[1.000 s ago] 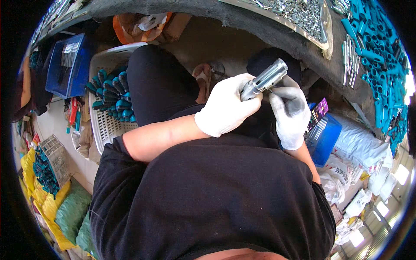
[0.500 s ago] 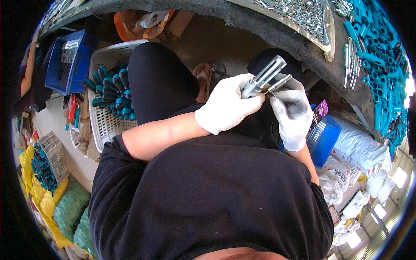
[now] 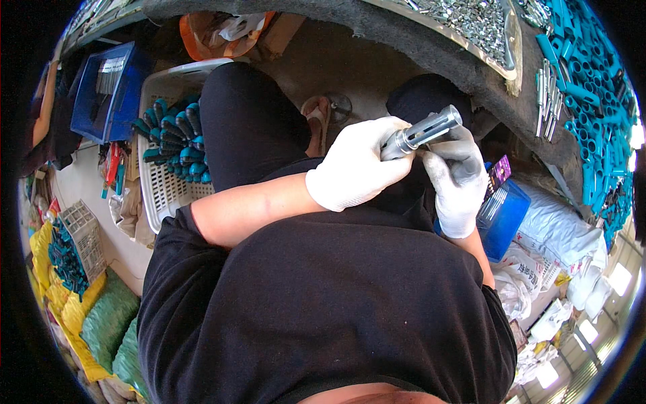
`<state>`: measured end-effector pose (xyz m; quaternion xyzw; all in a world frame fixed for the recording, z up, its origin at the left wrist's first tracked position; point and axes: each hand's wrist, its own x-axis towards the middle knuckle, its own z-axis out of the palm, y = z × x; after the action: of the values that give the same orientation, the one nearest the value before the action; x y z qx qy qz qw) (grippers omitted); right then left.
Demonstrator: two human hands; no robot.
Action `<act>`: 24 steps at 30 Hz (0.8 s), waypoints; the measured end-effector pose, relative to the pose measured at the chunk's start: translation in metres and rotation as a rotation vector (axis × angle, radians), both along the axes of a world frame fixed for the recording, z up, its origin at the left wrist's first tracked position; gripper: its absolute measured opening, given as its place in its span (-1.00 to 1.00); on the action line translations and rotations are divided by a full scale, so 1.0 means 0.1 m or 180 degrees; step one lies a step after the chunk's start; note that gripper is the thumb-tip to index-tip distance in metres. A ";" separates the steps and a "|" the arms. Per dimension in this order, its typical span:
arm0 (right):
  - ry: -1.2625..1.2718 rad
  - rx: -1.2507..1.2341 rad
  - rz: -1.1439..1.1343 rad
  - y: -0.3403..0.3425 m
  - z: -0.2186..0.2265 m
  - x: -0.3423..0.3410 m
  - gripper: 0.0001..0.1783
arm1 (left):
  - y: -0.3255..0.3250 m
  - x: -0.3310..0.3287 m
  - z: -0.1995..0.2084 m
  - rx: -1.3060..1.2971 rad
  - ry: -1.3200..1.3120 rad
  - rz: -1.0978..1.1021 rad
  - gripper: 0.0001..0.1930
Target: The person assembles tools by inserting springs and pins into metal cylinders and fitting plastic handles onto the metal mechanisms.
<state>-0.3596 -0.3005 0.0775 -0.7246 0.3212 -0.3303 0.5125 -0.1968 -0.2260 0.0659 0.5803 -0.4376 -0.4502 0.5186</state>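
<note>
A silver metal tube (image 3: 425,132) with long slots at its far end is gripped in my gloved left hand (image 3: 360,165). It tilts up toward the right, its open slotted end pointing away from me. Close against its right side is my gloved right hand (image 3: 459,182), with the thumb and fingers pinched together just below the tube. Whatever those fingertips hold is hidden behind the tube and glove. Grey smudges darken the right glove's fingers. Both hands are above my lap.
Along the far side runs a cloth-covered bench with a tray of small metal parts (image 3: 481,30), several metal rods (image 3: 548,101) and teal tubes (image 3: 585,101). Left stands a white basket (image 3: 158,192) of teal-and-black handles beside a blue bin (image 3: 101,101); another blue bin (image 3: 501,225) is right.
The slotted tube has tipped lower and toward the right. A thin metal rod seen beside it at my right fingers is now out of sight. My right hand stays close to the tube.
</note>
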 end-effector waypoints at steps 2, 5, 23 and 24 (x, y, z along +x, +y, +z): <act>-0.0045 0.0073 -0.0006 0.00 -0.01 0.00 -0.83 | 0.00 0.00 -0.01 -0.0025 -0.0005 0.0027 -0.77; -0.0123 0.0085 -0.0009 0.00 -0.03 0.00 -0.83 | 0.00 0.01 0.01 -0.0127 -0.0168 0.0041 -0.76; -0.0012 0.0591 0.0301 -0.10 0.05 -0.01 -0.83 | -0.04 0.10 -0.01 0.1013 0.2443 -0.0583 -0.72; 0.0133 0.0486 0.0321 -0.10 0.07 -0.02 -0.84 | -0.04 0.09 -0.01 0.1013 0.2447 -0.0580 -0.72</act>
<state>-0.3616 -0.3104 0.0840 -0.7054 0.3191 -0.2635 0.5754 -0.1874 -0.2303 0.0653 0.4021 -0.1870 -0.7397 0.5061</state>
